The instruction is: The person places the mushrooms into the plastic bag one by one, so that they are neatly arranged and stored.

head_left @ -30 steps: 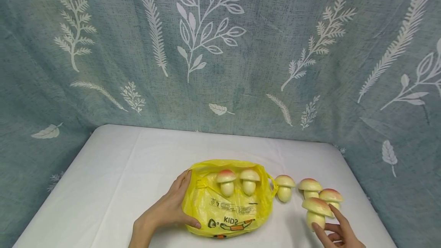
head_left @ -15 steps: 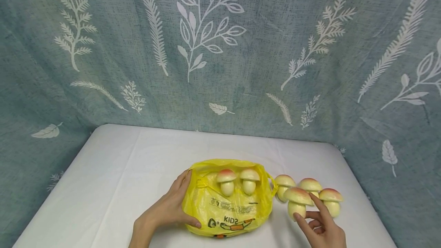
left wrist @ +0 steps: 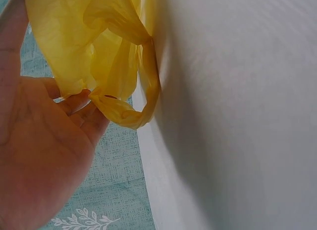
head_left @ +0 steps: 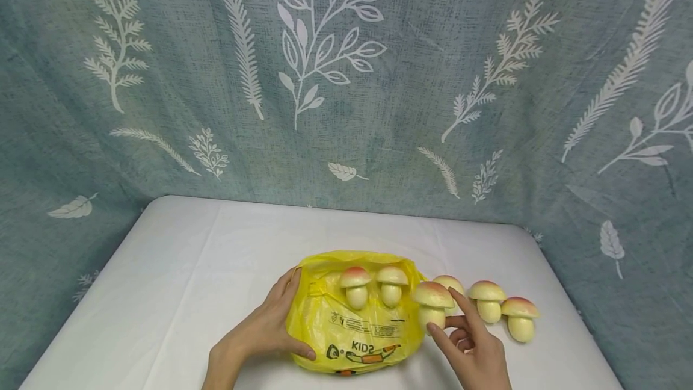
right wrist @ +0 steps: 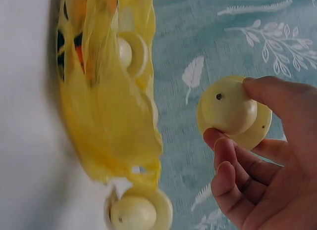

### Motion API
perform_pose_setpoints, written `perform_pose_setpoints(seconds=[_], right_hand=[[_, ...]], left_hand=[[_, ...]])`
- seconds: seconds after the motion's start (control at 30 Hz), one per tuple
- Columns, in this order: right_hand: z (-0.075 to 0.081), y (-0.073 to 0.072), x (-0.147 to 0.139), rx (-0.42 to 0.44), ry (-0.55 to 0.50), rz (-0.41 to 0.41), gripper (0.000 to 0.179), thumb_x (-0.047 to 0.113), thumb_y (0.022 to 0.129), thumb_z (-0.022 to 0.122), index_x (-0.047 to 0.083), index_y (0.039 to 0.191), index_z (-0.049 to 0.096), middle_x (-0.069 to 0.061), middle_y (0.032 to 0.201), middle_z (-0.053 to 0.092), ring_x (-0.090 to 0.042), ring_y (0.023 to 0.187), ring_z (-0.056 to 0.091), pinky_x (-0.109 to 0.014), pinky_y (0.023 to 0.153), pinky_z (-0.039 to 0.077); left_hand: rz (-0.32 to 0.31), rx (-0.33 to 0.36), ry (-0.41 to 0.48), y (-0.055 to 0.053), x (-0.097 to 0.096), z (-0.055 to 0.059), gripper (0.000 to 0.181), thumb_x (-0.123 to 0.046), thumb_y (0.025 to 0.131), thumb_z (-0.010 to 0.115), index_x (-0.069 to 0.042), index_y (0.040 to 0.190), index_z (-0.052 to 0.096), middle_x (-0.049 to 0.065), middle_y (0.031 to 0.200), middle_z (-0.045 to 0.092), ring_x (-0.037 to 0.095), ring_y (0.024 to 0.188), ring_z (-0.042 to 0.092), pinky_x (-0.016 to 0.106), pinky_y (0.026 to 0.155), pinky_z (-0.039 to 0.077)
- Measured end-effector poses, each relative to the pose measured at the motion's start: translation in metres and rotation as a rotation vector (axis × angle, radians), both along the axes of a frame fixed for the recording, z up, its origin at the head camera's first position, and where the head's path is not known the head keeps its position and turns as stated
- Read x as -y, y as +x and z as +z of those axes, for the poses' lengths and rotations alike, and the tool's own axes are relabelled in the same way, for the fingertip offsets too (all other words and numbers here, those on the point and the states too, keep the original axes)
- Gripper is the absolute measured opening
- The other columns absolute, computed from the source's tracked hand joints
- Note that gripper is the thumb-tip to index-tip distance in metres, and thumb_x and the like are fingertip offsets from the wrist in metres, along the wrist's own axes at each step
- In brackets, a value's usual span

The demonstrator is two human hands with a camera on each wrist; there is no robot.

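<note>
My left hand [head_left: 262, 324] holds the left side of an open yellow plastic bag [head_left: 325, 324], with its thumb on the bag's lower front. In the left wrist view the fingers [left wrist: 94, 116] reach behind the thin yellow film. Two toy mushrooms [head_left: 356, 287] with pale stems lie inside the bag. Between thumb and fingers, my right hand [head_left: 476, 348] pinches another toy mushroom [head_left: 433, 295] by cap and stem, raised at the bag's right edge. The right wrist view gives the underside of this held mushroom [right wrist: 230, 106], its stem end marked by a small dark hole.
On the white table [head_left: 178, 275] right of the bag, one mushroom [head_left: 449, 283] is partly hidden behind the held one. Farther right stand a second mushroom [head_left: 487, 300] and a third [head_left: 521, 318]. A blue-green leaf-patterned cloth [head_left: 346, 77] hangs behind the table.
My right hand has carried its mushroom leftward and slightly up, from beside the right-hand mushrooms to the bag's right edge. The left hand and bag have stayed nearly still.
</note>
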State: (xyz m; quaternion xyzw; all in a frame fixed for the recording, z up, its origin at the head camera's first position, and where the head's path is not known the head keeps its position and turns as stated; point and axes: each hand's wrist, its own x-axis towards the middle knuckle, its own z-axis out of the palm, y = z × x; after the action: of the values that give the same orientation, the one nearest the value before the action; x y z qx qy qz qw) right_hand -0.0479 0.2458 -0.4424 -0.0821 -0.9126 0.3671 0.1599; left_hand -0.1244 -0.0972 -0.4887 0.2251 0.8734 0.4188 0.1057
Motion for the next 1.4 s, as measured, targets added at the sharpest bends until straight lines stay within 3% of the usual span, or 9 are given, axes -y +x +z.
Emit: perform_pose_setpoints(seconds=[0.33,0.63,1.4], right_hand=[[-0.009,-0.013,0.030,-0.090,-0.044,0.169,0.067,0.025,0.083,0.082,0.029,0.143,0.051,0.015,0.079,0.065,-0.004,0.058,0.054,-0.022,0.051,0.047],[-0.007,-0.024,0.055,-0.026,-0.104,0.257,0.068,0.034,0.084,0.080,0.027,0.144,0.051,0.015,0.082,0.065,-0.004,0.061,0.055,-0.023,0.056,0.048],[-0.020,-0.049,0.097,0.103,-0.027,0.407,0.074,0.053,0.089,0.068,0.017,0.149,0.045,0.006,0.090,0.068,-0.004,0.056,0.053,-0.023,0.050,0.046]], left_hand=[[-0.004,0.005,0.001,-0.001,0.001,0.000,0.146,-0.059,0.056,0.091,-0.012,0.160,0.000,0.015,0.164,0.003,0.032,0.148,0.010,0.054,0.114,0.025],[-0.001,0.004,-0.007,-0.001,0.001,-0.001,0.146,-0.059,0.056,0.091,-0.010,0.160,0.000,0.016,0.164,0.003,0.033,0.148,0.010,0.054,0.114,0.026],[0.001,0.001,-0.017,0.000,0.000,0.000,0.144,-0.057,0.058,0.091,-0.009,0.160,0.002,0.012,0.165,0.004,0.034,0.148,0.011,0.056,0.112,0.029]])
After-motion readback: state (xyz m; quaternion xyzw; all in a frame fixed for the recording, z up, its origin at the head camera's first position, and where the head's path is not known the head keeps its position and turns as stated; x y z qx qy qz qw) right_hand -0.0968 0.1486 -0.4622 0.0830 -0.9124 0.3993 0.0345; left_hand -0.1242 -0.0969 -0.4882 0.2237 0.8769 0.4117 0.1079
